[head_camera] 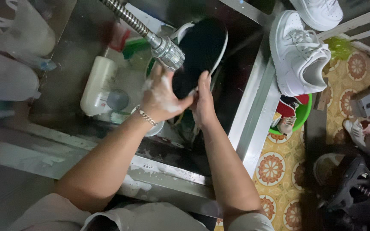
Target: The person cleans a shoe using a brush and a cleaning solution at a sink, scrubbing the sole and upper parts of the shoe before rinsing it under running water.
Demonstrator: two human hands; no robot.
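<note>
Carefully, at frame centre, we grip the black shoe point(200, 53) with both soapy hands, left hand point(161, 100) and right hand point(203, 102), keeping it under the metal sprayer head point(168, 52).

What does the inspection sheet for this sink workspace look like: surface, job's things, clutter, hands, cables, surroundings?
Surface: steel sink, wet, soap suds on the front rim.
Job's things: black shoe with white sole edge, held over the basin under the metal spray head.
Clutter: white bottle lying in the basin; white sneaker on the sink's right edge.
Hands: left hand soapy, bracelet on the wrist, fingers on the shoe; right hand gripping the shoe's lower end.
Cables: no cables seen; ribbed metal hose feeds the spray head.
Surroundings: patterned floor tiles, green basin holding shoes on the floor.
</note>
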